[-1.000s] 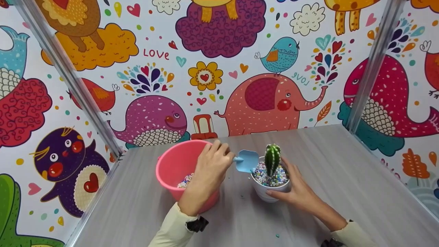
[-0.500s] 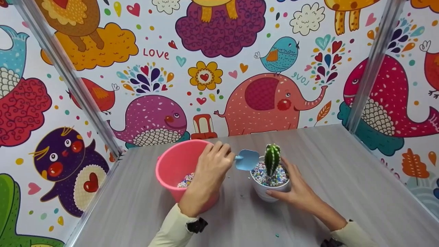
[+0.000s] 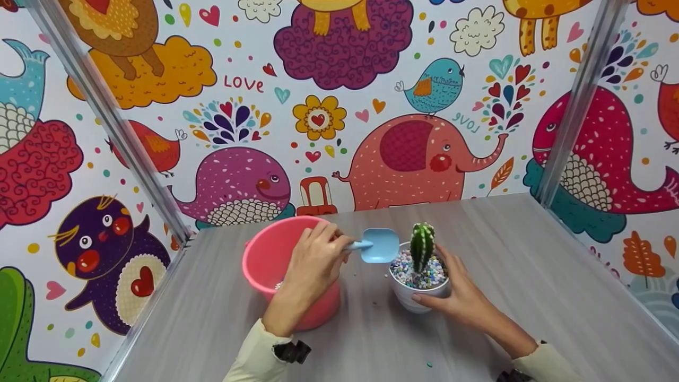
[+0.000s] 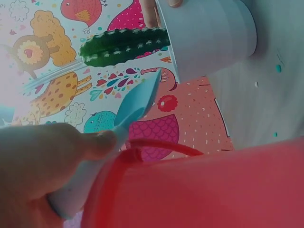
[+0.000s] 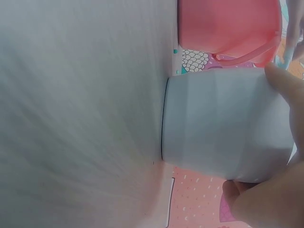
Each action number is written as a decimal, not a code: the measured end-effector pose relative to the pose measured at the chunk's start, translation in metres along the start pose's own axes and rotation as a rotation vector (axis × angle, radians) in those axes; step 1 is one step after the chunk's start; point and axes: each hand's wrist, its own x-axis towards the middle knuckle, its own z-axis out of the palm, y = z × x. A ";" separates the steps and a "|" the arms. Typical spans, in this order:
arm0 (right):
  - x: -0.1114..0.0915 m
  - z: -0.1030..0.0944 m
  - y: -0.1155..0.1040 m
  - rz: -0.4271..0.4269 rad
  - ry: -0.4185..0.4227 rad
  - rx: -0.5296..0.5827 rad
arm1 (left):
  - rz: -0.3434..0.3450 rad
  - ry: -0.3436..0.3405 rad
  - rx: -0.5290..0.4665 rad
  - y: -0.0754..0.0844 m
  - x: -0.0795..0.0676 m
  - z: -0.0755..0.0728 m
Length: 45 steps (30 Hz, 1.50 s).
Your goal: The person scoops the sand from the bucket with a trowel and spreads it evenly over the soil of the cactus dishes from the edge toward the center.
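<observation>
A small light-blue toy shovel (image 3: 380,245) is gripped by its handle in my left hand (image 3: 313,260), above the right rim of the pink bucket (image 3: 254,254). Its blade, which looks bare, hangs beside the pot's left rim. My right hand (image 3: 460,284) holds the white pot (image 3: 416,300) by its right side, thumb in front and fingers behind. In the pot a green cactus (image 3: 422,246) stands upright among many-coloured small pebbles (image 3: 406,269). The left wrist view shows the shovel's handle (image 4: 78,190) in the curled fingers. Most of the bucket's inside is hidden behind my left hand.
The grey table (image 3: 371,345) carries a few stray bits, among them a green one (image 3: 429,364) near the front. Patterned panels (image 3: 318,63) with metal posts (image 3: 575,101) stand at the back and sides.
My left hand has drawn slightly left and down, and the shovel has turned so more of its handle shows. The right hand, pot and bucket stay in place.
</observation>
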 end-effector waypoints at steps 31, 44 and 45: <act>0.001 0.000 0.003 -0.029 0.002 0.015 | -0.487 0.128 -0.401 -0.070 -0.061 -0.027; 0.000 0.000 0.003 -0.002 -0.007 -0.005 | -0.568 -0.020 -0.354 -0.089 -0.075 -0.039; 0.000 0.001 0.003 0.000 -0.007 -0.009 | -0.571 -0.034 -0.350 -0.089 -0.074 -0.039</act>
